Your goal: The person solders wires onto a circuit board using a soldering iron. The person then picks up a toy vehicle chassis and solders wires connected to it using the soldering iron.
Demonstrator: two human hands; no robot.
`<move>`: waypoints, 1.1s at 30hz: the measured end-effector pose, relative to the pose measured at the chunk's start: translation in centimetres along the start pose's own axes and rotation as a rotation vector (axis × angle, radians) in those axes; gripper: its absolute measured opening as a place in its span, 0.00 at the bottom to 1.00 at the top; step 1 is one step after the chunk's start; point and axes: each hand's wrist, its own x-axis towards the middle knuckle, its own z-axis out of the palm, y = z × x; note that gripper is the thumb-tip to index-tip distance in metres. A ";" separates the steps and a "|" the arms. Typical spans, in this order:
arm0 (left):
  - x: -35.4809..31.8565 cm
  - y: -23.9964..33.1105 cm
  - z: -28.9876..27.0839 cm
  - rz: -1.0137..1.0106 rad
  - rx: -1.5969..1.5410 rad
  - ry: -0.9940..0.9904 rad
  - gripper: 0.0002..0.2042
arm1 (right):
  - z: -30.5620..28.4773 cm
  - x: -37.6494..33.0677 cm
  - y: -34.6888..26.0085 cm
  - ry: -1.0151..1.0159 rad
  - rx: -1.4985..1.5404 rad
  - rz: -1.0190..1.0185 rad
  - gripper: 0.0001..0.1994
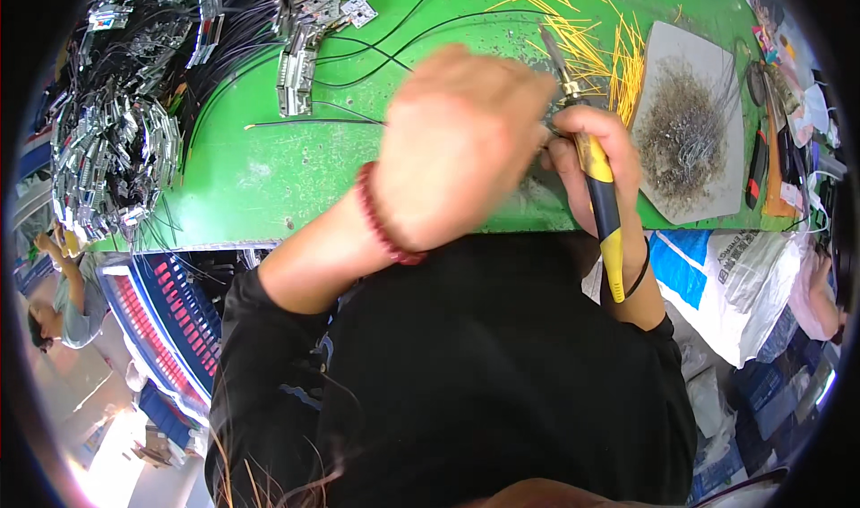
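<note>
My right hand (pixel 618 145) is wrapped round a yellow and black soldering iron (pixel 603 190), its metal tip slanting up toward the far side of the green table. Beside it is my left hand (pixel 461 145), with a red beaded bracelet at the wrist. That hand is smeared by motion and its fingers look curled in; the back of the hand hides anything in them. Black cables (pixel 309 121) run toward and behind my left hand. Thin yellow wires (pixel 627 69) lie scattered just beyond the iron.
Metal connector pieces (pixel 116 159) are heaped at the left, with a strip of connectors (pixel 296 78) nearer the middle. A grey board (pixel 667 47) bearing dark residue lies at the right. A blue crate (pixel 175 302) and white sacks (pixel 752 279) stand below the green table (pixel 260 181). Another person (pixel 67 302) is at far left.
</note>
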 end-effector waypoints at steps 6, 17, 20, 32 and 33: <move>-0.2 -0.9 3.1 -0.148 -0.323 -0.134 0.04 | -1.1 -1.8 1.4 0.211 0.178 0.131 0.17; -1.2 -1.2 4.1 -0.118 -0.281 -0.126 0.04 | -1.2 -1.3 3.5 0.309 0.123 -0.010 0.16; -1.5 -1.1 4.3 -0.130 -0.246 -0.087 0.04 | -1.8 -1.7 2.0 0.157 0.058 0.024 0.20; -1.9 -0.5 5.2 -0.159 -0.352 -0.001 0.04 | -0.5 -2.4 2.6 0.215 0.098 -0.032 0.22; -2.0 -0.5 5.2 -0.178 -0.365 -0.002 0.04 | -0.6 -2.6 2.8 0.201 0.043 -0.069 0.22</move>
